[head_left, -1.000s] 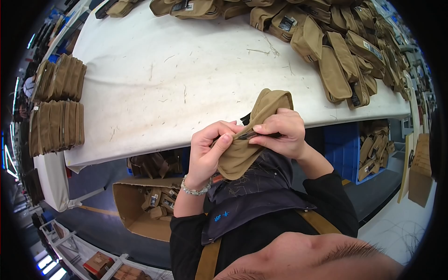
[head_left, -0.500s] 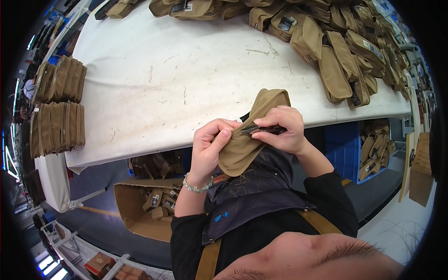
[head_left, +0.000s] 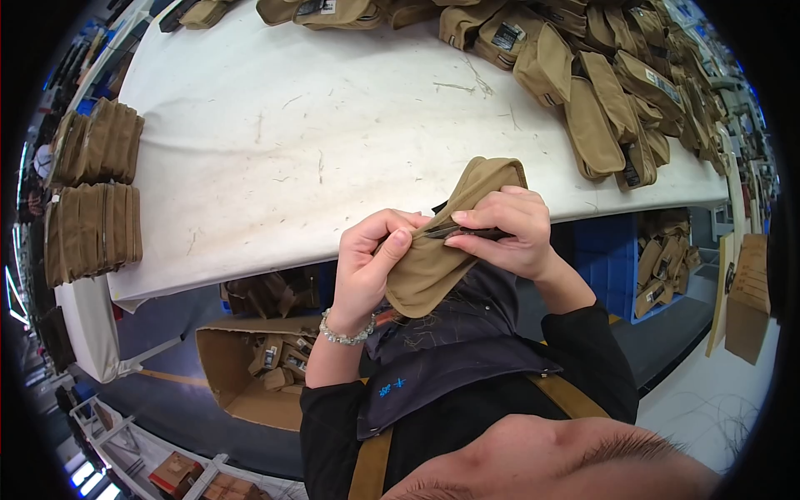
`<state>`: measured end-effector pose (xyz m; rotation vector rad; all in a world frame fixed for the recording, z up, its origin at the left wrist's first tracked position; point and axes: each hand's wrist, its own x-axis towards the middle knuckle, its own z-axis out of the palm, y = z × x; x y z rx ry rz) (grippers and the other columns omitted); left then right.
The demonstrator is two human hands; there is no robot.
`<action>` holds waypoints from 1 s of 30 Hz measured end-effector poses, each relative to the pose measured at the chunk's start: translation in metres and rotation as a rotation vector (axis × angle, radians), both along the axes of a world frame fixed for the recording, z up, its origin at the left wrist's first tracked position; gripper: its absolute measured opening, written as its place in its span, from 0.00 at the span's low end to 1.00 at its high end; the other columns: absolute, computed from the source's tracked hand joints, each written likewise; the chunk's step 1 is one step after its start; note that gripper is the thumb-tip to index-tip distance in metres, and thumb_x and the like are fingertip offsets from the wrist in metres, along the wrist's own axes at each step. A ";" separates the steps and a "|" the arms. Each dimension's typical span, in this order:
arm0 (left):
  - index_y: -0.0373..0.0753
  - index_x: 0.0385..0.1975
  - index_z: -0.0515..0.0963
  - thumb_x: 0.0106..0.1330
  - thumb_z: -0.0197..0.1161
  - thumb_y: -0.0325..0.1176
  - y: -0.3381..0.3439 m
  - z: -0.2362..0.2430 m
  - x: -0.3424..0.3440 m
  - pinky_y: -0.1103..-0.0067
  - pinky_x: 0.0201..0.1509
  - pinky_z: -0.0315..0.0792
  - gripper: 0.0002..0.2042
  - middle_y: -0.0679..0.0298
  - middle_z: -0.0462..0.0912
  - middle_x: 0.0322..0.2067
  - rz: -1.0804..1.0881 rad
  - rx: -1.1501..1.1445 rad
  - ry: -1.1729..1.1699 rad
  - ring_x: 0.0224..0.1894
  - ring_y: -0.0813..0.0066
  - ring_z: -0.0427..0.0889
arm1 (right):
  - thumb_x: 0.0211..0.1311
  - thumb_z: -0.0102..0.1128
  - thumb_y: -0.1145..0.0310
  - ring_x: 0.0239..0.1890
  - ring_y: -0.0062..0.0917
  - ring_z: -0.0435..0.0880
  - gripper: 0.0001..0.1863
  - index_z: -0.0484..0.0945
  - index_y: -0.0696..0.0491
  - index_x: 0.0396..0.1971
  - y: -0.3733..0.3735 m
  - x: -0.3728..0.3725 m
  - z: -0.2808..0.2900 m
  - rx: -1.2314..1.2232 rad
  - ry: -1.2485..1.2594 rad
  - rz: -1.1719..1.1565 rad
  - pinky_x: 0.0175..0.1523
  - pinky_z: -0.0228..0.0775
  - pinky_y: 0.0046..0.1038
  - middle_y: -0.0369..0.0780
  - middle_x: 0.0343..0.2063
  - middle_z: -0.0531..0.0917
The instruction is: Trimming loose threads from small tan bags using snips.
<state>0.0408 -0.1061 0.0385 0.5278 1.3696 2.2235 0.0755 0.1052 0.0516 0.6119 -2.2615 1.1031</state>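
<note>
Your left hand (head_left: pixel 367 267) pinches the near edge of a tan fabric pouch (head_left: pixel 446 242), thumb pressed on its face, holding it up just off the edge of the white surface (head_left: pixel 333 125). Your right hand (head_left: pixel 508 229) is closed on a small dark tool (head_left: pixel 467 234), its tip lying against the pouch seam between both hands. Beyond your right hand lies a heap of tan pouches (head_left: pixel 600 92); well beyond your left hand stand stacked pouches (head_left: pixel 96 200). Below your left hand sits an open cardboard box (head_left: pixel 250 367).
</note>
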 end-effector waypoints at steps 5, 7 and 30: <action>0.30 0.33 0.76 0.71 0.53 0.28 0.000 0.001 0.002 0.79 0.51 0.70 0.08 0.54 0.82 0.42 -0.015 0.023 -0.015 0.45 0.77 0.77 | 0.41 0.77 0.64 0.14 0.18 0.72 0.12 0.84 0.49 0.28 0.001 0.001 0.002 -0.008 -0.006 0.016 0.22 0.53 0.21 0.31 0.15 0.78; 0.30 0.33 0.76 0.71 0.53 0.28 0.001 0.001 0.002 0.79 0.51 0.70 0.08 0.54 0.82 0.42 -0.017 0.024 -0.011 0.44 0.77 0.77 | 0.41 0.77 0.64 0.14 0.18 0.72 0.12 0.84 0.49 0.28 0.002 0.001 0.000 -0.010 -0.018 0.026 0.22 0.53 0.21 0.30 0.15 0.79; 0.35 0.28 0.82 0.58 0.67 0.29 -0.002 -0.008 -0.012 0.69 0.50 0.72 0.04 0.58 0.83 0.36 0.648 -0.564 1.165 0.40 0.63 0.81 | 0.61 0.66 0.68 0.26 0.10 0.64 0.17 0.66 0.53 0.39 0.005 0.001 -0.052 -1.309 -0.344 0.252 0.30 0.59 0.15 0.31 0.27 0.70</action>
